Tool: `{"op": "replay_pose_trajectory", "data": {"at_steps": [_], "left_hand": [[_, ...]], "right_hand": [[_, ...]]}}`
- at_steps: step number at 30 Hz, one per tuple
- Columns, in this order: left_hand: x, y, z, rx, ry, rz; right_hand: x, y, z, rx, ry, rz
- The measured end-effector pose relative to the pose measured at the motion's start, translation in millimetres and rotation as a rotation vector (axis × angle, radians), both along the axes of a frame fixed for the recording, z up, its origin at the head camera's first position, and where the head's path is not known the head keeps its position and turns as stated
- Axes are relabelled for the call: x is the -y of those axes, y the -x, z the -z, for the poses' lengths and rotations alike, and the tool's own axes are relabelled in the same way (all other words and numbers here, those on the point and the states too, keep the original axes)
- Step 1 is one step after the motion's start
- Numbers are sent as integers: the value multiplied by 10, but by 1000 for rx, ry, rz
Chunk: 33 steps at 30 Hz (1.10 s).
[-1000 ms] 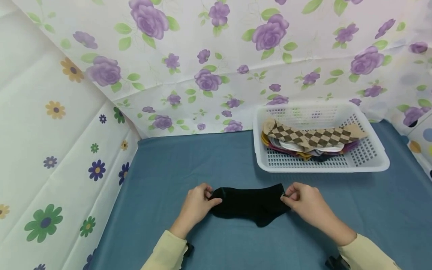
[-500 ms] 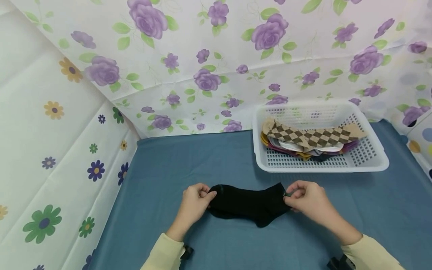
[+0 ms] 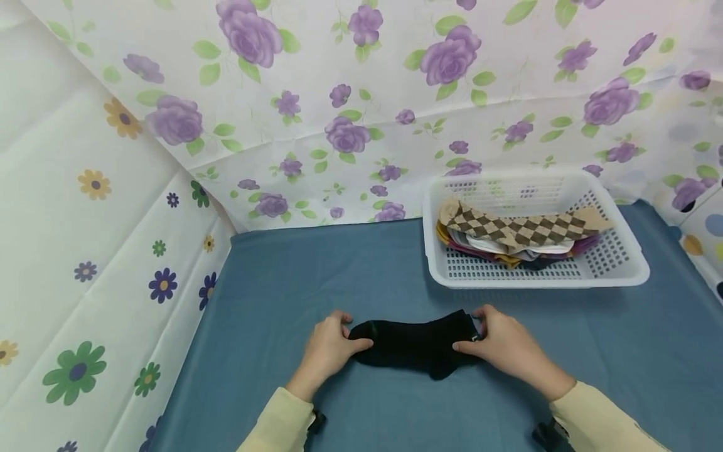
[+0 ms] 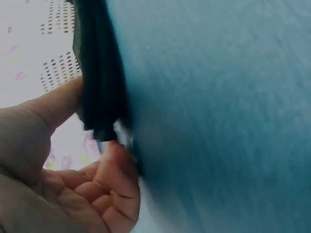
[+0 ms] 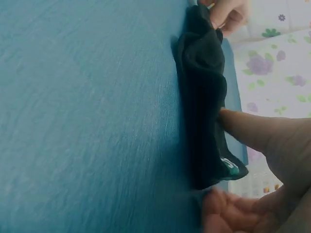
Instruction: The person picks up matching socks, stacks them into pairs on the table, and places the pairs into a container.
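Note:
A black sock (image 3: 409, 344) lies lengthwise on the blue cloth, toe to the left and cuff to the right, its heel pointing toward me. Layered edges show at the cuff; whether a second sock lies beneath, I cannot tell. My left hand (image 3: 327, 347) pinches the toe end between thumb and fingers, also seen closely in the left wrist view. At the cuff end, my right hand (image 3: 508, 345) has its thumb on top of the sock and its fingers round the end edge. A small pale-green mark (image 5: 230, 166) shows near the cuff in the right wrist view.
Beyond the right hand stands a white perforated basket (image 3: 511, 284) with a stack of socks in it, a beige and brown checked sock (image 3: 525, 231) uppermost. Flowered sheets (image 3: 305, 138) hang behind and at the left. Blue cloth (image 3: 282, 270) covers the table.
My right hand has shifted slightly left, its thumb moving farther onto the sock from the cuff edge. The left hand's thumb sits slightly farther over the toe, and the sock's toe end is lower.

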<state>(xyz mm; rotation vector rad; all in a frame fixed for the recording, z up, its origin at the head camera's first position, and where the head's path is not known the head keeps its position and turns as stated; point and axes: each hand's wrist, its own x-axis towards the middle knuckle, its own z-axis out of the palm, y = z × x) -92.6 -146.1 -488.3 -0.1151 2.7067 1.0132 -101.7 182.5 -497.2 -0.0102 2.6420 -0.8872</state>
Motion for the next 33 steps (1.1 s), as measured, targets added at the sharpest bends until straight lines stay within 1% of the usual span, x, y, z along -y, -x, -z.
{"op": "replay_pose_trajectory", "data": {"at_steps": [2, 6, 9, 12, 14, 16, 18, 21, 23, 25, 28, 31, 33], "left_hand": [[-6, 5, 12, -11, -13, 32], [-5, 0, 20, -69, -79, 87], [10, 11, 11, -112, -127, 108], [29, 32, 11, -101, -166, 98], [32, 38, 11, -70, -184, 74], [26, 39, 11, -44, -194, 49], [18, 39, 5, -38, -213, 35], [17, 35, -2, -48, -237, 32], [29, 34, 5, -35, -253, 43], [41, 31, 13, -6, -249, 59], [46, 28, 19, 29, -223, 84], [39, 33, 20, 29, -184, 83], [30, 36, 17, 27, -156, 70]], "right_hand": [[18, 15, -3, 11, 55, -11], [17, 3, 8, 9, 163, -46], [1, -11, 10, 11, 226, -65], [-17, -7, 26, 35, 285, -59], [-29, -16, 23, 54, 312, -55], [-40, -25, 19, 63, 340, -70], [-44, -50, -15, 57, 364, -74], [-31, -88, -46, 44, 399, -45], [-16, -107, -58, 1, 372, -7], [-1, -118, -48, -28, 347, 16], [10, -124, -15, -80, 281, 16], [17, -115, 20, -94, 220, 5], [20, -106, 42, -74, 190, 1]]}}
